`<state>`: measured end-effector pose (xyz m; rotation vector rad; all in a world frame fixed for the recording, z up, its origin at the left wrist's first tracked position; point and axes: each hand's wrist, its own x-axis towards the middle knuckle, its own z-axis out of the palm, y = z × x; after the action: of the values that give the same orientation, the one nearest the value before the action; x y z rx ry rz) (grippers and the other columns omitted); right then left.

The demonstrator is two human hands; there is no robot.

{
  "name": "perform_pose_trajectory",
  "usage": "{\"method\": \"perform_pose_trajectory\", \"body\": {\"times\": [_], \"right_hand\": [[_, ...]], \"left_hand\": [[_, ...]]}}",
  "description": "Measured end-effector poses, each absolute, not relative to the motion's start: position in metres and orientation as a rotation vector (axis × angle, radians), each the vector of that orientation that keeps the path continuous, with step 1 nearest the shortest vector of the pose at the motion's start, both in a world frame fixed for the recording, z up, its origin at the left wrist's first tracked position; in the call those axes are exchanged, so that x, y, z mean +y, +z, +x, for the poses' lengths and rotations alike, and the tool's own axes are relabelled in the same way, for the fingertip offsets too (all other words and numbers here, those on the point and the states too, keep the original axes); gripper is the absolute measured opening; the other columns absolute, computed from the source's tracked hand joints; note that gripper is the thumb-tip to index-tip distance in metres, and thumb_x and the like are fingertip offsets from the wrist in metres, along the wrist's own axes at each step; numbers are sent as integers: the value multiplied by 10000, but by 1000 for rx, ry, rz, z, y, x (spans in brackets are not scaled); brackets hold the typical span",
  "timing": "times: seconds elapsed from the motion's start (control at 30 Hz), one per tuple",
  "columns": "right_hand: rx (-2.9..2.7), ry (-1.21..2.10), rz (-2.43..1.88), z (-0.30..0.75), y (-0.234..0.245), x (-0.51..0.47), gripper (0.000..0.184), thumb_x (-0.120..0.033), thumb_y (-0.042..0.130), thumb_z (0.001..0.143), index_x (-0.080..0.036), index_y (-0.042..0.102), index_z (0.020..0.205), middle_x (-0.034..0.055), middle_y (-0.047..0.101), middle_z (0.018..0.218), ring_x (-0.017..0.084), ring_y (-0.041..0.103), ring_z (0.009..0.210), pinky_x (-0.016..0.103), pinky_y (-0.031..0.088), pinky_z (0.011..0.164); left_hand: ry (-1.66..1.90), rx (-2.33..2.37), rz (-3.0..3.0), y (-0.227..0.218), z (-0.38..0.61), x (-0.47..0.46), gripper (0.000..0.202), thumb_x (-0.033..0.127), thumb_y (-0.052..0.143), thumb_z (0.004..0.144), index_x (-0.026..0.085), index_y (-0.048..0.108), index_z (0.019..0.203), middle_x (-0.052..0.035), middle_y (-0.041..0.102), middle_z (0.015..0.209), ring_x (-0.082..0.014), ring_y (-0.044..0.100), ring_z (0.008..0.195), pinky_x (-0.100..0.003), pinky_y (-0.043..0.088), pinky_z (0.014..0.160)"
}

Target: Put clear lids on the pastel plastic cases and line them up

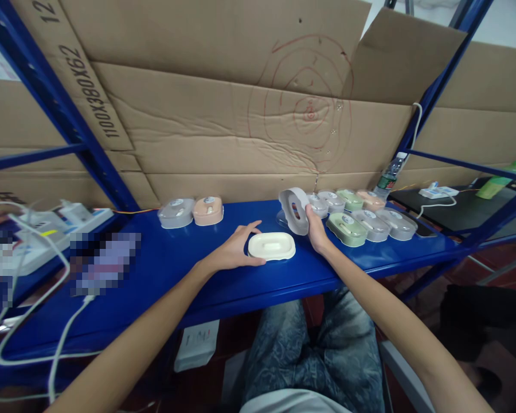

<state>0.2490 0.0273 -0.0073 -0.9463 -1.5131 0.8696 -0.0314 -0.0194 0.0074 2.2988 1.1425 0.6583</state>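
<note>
Rests the left hand [234, 252] against the nine o'clock end of a cream box [272, 246], fingers spread wide and curved loosely along its rim without closing on it, seemingly to stop it sliding on the smooth blue tabletop [163, 269]. Pinches a grey lid [295, 211] in the right hand [317, 229], at about one o'clock from the cream box. Holds it up on edge, clear of the surface, oval opening turned toward the camera, probably so that the inside shows. Narrow grip there, thumb and fingers closed on the lid's lower right rim.

Cream box lying flat near the tabletop's front edge, between the two forearms and within easy reach.

At two o'clock, a cluster of closed boxes: a green box [346, 228] just beside the right hand, grey ones next to it, more in a row behind, packed side by side like a stock to draw from. At ten o'clock, set well apart, a grey box [176, 213] and a peach box [208, 210], touching each other, backed against the cardboard [223, 126]. Farther out at two o'clock, a water bottle [387, 179]. At nine o'clock, a power strip [75, 217] with white cables [64, 338].
</note>
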Motion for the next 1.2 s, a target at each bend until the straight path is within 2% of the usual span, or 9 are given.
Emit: {"method": "perform_pose_trajectory", "body": {"times": [0.07,0.2,0.3,0.47,0.6,0.73,0.87,1.03,1.2], "right_hand": [[-1585,777,-953,249,-6,23,782,-794,293,1012,-191,708,1289,118,752,1274,321,678,1254,488,545,1074],[-1919,428,-912,246,-3,7,673,-725,503,995,-197,654,1384,127,699,1328,321,648,1244,492,495,1113],[-2228,200,-888,240,-4,-3,717,-695,615,954,-203,581,1474,152,650,1316,334,614,1239,525,493,1102],[-2450,-25,-836,232,-7,-11,760,-694,618,948,-202,525,1519,181,575,1353,363,566,1267,548,498,1097],[-2507,-101,-823,231,-6,-13,756,-677,574,979,-178,488,1541,201,563,1365,378,543,1268,577,474,1111],[-2519,-121,-814,231,-6,-13,762,-682,572,978,-179,483,1544,201,568,1358,382,539,1257,590,464,1109],[-2498,-62,-803,230,-5,-12,754,-651,625,959,-192,489,1542,189,568,1369,372,538,1260,585,455,1116],[-2452,14,-781,230,-5,-10,776,-610,722,895,-202,519,1522,169,569,1365,354,549,1231,572,457,1111],[-2445,4,-766,229,-5,-11,792,-586,743,874,-177,523,1516,177,559,1381,359,533,1246,566,449,1116]], "left_hand": [[655,1141,2300,7,-32,-19,1121,510,874,736,282,265,1650,-106,560,1469,-362,452,1402,-554,325,1224],[664,1114,2328,5,-34,-16,1114,538,880,722,258,305,1634,-127,561,1472,-380,464,1396,-564,355,1204],[663,1148,2329,3,-35,-14,1151,558,889,701,221,308,1636,-168,501,1533,-406,465,1408,-562,375,1192],[665,1180,2299,0,-37,-13,1169,564,873,709,216,278,1654,-185,433,1591,-414,439,1448,-566,363,1209],[673,1146,2324,-1,-37,-13,1120,544,872,717,239,318,1642,-166,454,1585,-409,444,1440,-569,368,1206],[664,1176,2307,0,-37,-14,1186,547,888,707,237,265,1667,-171,454,1588,-407,432,1462,-556,346,1223],[642,1218,2288,2,-37,-15,1224,594,889,695,224,253,1673,-185,416,1630,-435,384,1505,-566,307,1241],[657,1182,2309,0,-37,-13,1219,606,893,690,251,262,1671,-168,414,1642,-422,405,1495,-568,307,1241],[651,1164,2318,-2,-36,-12,1224,599,897,685,260,260,1674,-172,413,1647,-442,389,1506,-597,297,1239]]}}
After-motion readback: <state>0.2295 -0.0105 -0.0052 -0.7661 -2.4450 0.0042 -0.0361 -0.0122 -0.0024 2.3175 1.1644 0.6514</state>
